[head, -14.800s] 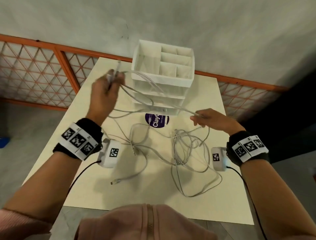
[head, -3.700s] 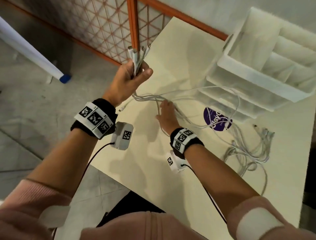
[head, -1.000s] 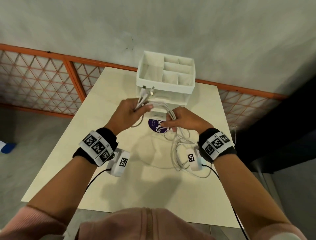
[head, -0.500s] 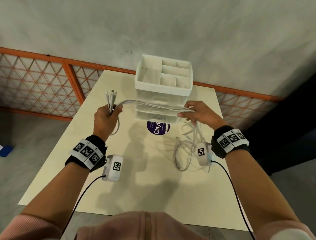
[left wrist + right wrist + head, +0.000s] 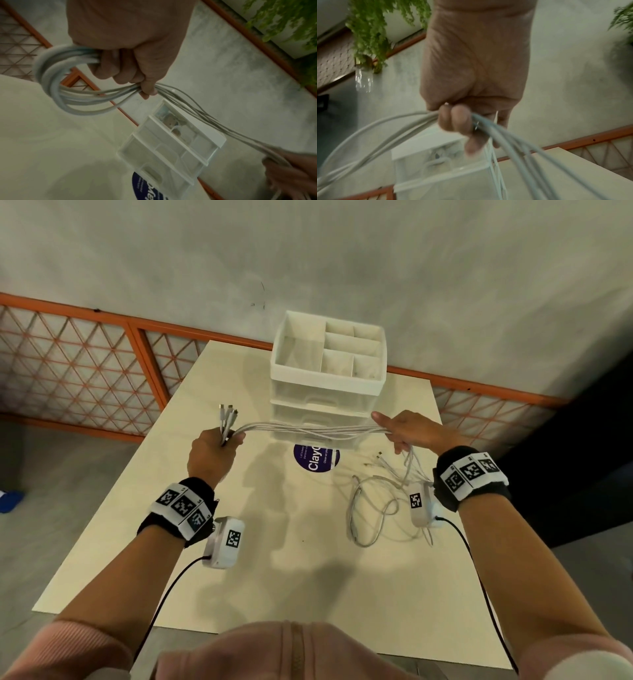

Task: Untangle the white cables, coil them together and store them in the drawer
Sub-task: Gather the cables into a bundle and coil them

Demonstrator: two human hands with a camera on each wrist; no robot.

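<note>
I have the white cables (image 5: 308, 430) stretched out in a level span in front of the drawer unit (image 5: 327, 392), above the cream table (image 5: 274, 559). Half a second ago the same span sagged lower and my hands were closer in; a second ago they were almost together at the purple sticker (image 5: 317, 457). So the bundle has been drawn out for another wrap, and I judge the untangling is mostly done and coiling is under way.

My left hand (image 5: 210, 455) is fisted around the plug ends, which stick up above the knuckles. My right hand (image 5: 409, 431) has its fingers curled over the strands, letting them run through; the slack drops from it onto the table in loose loops (image 5: 373, 508) beside the right wrist camera, with a few free plugs lying near the sticker.

The left wrist view adds what the head camera hides: a finished loop (image 5: 56, 86) of several turns already hangs below my fist, so at least one wrap is made. It also shows small items inside a drawer compartment, too blurred to name. The right wrist view confirms the strands pass under my curled fingers (image 5: 455, 119), blurred by motion. Both drawers look closed from the head view.
</note>
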